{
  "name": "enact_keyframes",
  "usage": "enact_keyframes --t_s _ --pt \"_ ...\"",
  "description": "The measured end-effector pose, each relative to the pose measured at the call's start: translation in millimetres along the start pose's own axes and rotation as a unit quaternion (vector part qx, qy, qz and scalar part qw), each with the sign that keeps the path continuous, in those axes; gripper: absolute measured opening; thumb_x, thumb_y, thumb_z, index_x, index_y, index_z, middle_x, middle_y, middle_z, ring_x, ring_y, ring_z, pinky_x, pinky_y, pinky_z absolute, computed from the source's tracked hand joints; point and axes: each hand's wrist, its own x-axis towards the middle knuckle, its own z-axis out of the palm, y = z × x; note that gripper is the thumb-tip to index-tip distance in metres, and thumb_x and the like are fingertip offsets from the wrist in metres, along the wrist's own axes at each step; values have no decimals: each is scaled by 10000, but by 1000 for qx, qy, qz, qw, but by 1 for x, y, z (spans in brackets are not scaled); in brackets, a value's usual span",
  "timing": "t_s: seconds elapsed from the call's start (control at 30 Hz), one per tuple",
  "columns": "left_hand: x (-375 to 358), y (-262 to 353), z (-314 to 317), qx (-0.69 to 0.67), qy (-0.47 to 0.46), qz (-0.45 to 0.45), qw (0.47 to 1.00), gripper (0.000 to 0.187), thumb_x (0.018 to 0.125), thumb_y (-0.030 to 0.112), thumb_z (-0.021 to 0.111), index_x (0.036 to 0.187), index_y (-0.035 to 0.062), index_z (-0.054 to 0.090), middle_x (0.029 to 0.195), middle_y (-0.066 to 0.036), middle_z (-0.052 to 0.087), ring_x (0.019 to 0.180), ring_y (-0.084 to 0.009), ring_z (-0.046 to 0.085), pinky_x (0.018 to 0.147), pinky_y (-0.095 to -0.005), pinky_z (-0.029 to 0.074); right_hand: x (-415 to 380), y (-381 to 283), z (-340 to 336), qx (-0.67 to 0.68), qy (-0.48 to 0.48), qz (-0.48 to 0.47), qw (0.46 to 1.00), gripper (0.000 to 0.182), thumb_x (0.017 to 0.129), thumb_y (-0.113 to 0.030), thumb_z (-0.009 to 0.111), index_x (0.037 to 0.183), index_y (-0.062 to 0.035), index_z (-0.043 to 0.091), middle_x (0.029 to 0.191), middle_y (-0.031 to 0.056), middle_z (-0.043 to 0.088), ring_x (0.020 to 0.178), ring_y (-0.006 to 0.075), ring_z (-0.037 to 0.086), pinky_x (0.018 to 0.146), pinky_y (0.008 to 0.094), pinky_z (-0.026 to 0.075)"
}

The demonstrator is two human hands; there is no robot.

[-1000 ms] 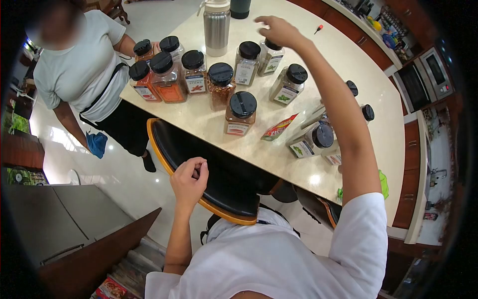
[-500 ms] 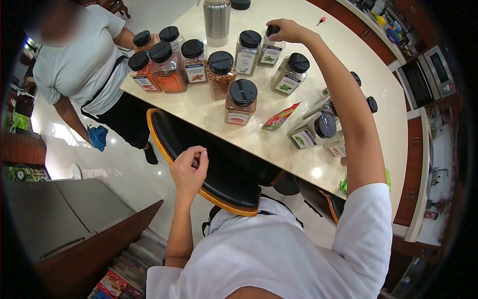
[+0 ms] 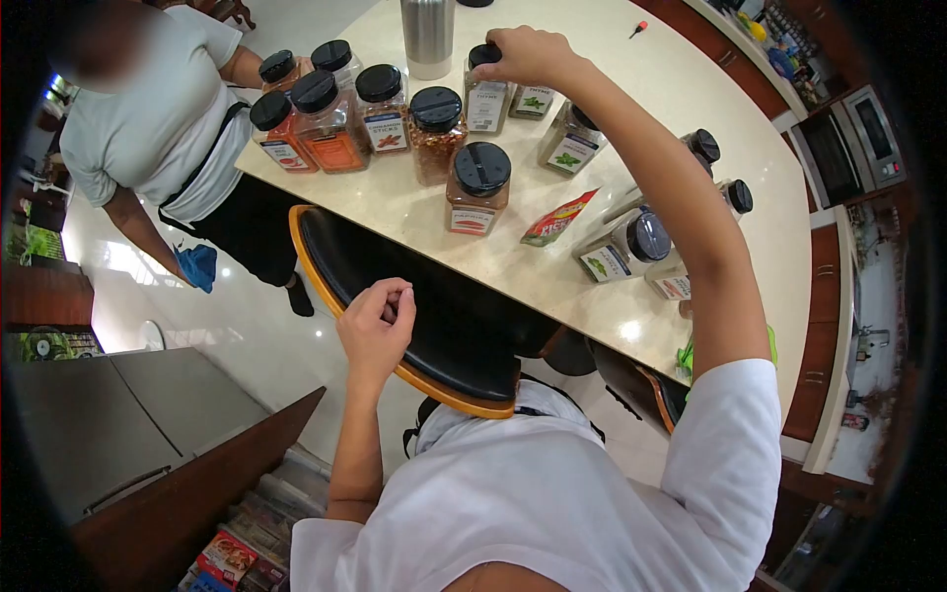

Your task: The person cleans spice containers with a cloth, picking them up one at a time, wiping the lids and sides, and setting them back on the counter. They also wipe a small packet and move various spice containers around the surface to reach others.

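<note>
At the far side of the jar group, my right hand (image 3: 533, 54) has its fingers on the black lid of a thyme jar (image 3: 486, 104). The jar stands upright on the table. Just right of it is another thyme jar (image 3: 533, 101), its lid hidden behind my hand. A jar with a green leaf label (image 3: 570, 148) stands below my forearm. My left hand (image 3: 378, 321) is held over the black chair, its fingers curled closed with nothing visible in them. Nearer the table edge are a paprika jar (image 3: 478, 192) and a red and green packet (image 3: 559, 217).
Left of my right hand stand a chili flakes jar (image 3: 438, 148), a cinnamon sticks jar (image 3: 385, 118) and several other spice jars. A steel tumbler (image 3: 427, 39) stands behind them. More jars (image 3: 621, 247) lie at the right. A person (image 3: 158, 109) holding a blue cloth (image 3: 195, 266) stands left.
My right hand has moved left from the lid of one thyme jar to the lid of the thyme jar beside it. My left hand stays nearly still. The view has shifted slightly.
</note>
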Motion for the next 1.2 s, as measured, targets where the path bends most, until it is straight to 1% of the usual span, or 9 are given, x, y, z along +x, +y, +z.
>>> enact_keyframes --t_s 0.1,0.17,0.23,0.33,0.57,0.73,0.83,1.03,1.2 --pt "0 -1 0 11 5 15 1000 64 796 70 637 839 27 653 657 -38 612 512 -83 504 480 -224 395 23 12 9 87 -20 -64 994 606 683 -421 683 1211 -147 563 1134 152 609 1007 312 607 886 441 483" --pt "0 -1 -1 7 3 13 1000 64 795 71 637 838 27 653 663 -40 617 512 -83 506 480 -224 395 43 19 21 139 49 -265 953 604 665 -338 697 1214 -126 562 1163 149 588 1065 293 576 912 409 469" --pt "1 -1 0 2 1 12 1000 64 793 71 638 837 26 654 669 -42 622 511 -83 508 480 -224 396 41 17 20 140 60 -262 953 603 693 -348 684 1239 -134 543 1220 154 549 1125 284 539 931 407 453" --pt "1 -1 -1 3 0 13 1000 66 794 72 637 837 25 654 675 -42 625 512 -80 508 483 -222 400 9 -16 -11 53 19 -34 998 568 753 -335 672 1255 -118 518 1217 178 553 1128 324 530 947 441 436" --pt "0 -3 0 2 0 18 1000 66 795 66 639 841 20 652 671 -43 620 515 -78 510 484 -220 401 52 12 27 101 30 -121 987 597 709 -515 671 1176 -149 602 1020 138 656 1077 309 569 870 457 472" --pt "1 -1 -1 -5 -5 5 1000 66 796 65 639 843 19 650 664 -46 614 519 -84 512 485 -221 402 30 26 -14 128 47 5 991 564 762 -304 602 1261 -56 513 1187 220 567 1091 335 549 913 400 448" --pt "1 -2 -1 12 -2 15 1000 65 798 67 639 844 21 649 665 -44 615 525 -86 514 488 -220 402 36 65 -18 135 -179 46 973 641 650 -208 627 1263 -60 514 1103 197 616 1012 297 591 879 374 469" --pt "1 -3 0 -3 0 16 1000 67 804 72 641 850 24 650 663 -39 611 533 -81 512 495 -218 401 33 96 15 111 -34 -94 989 632 602 -203 706 1196 -40 567 983 154 663 891 264 631 800 345 503" --pt "1 -3 1 -8 0 17 1000 70 804 74 642 853 25 651 663 -35 609 532 -77 507 492 -217 400 26 87 5 145 -77 -46 985 625 623 -248 716 1201 -63 567 1028 157 647 951 277 612 841 360 483"
